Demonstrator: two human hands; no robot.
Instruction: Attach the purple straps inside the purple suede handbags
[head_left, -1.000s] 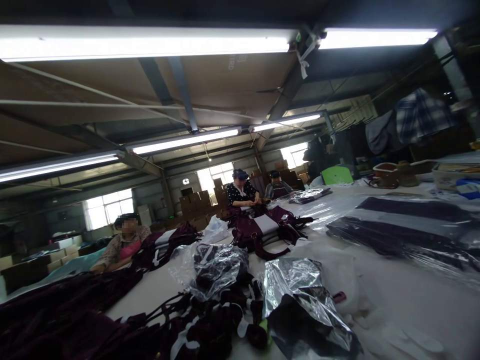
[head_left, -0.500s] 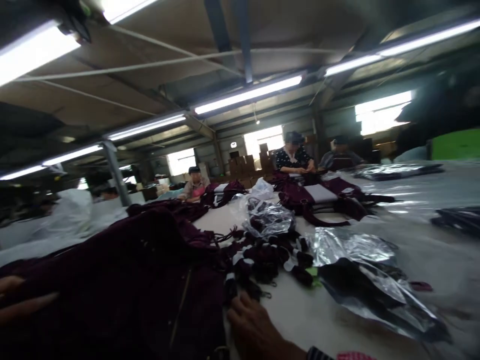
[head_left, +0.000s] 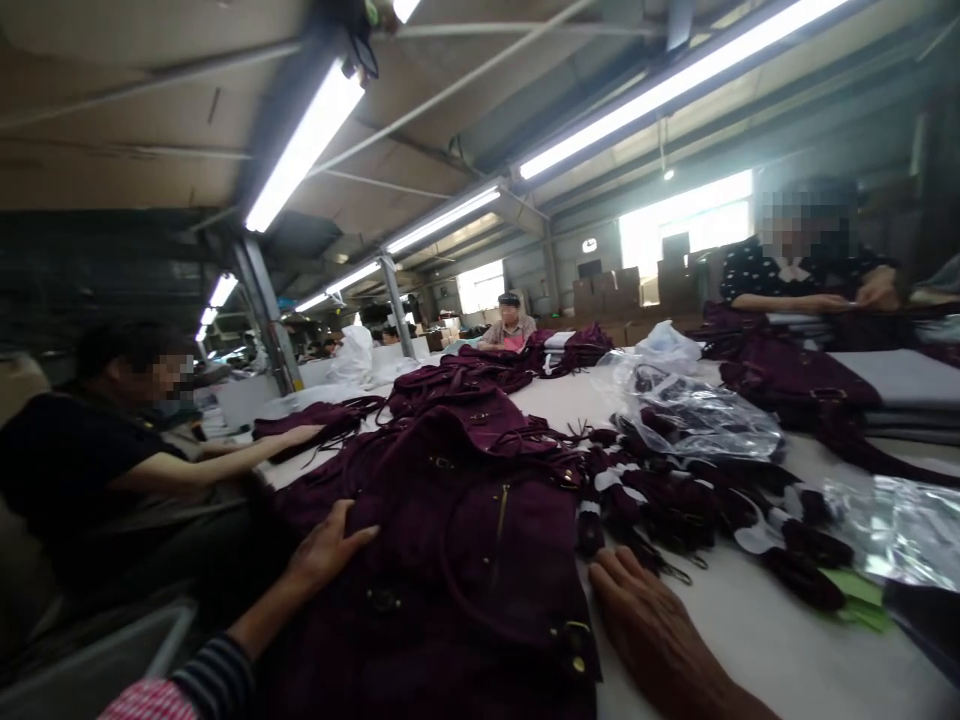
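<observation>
A dark purple handbag (head_left: 420,540) with gold zips and buckles lies in front of me, its top pointing away. On its left side rests my left hand (head_left: 326,550), open, thumb and fingers apart over the fabric. My right hand (head_left: 645,610) lies open on the table against the bag's right edge; its fingertips are partly hidden. Just beyond those fingertips is a pile of bundled purple straps (head_left: 675,500) with white bands and metal hooks. More purple bags (head_left: 465,390) are heaped behind the handbag.
A co-worker (head_left: 142,430) at the left reaches toward a bag. Another works at the right beside stacked purple bags (head_left: 787,375); a third sits farther back. Clear plastic bags (head_left: 697,415), silvery plastic (head_left: 900,525) and a green slip (head_left: 859,598) lie on the white table (head_left: 750,640).
My view has swung left, bringing the left co-worker and more of my left arm into sight. Both hands stay at the handbag's sides, the right one lying flatter.
</observation>
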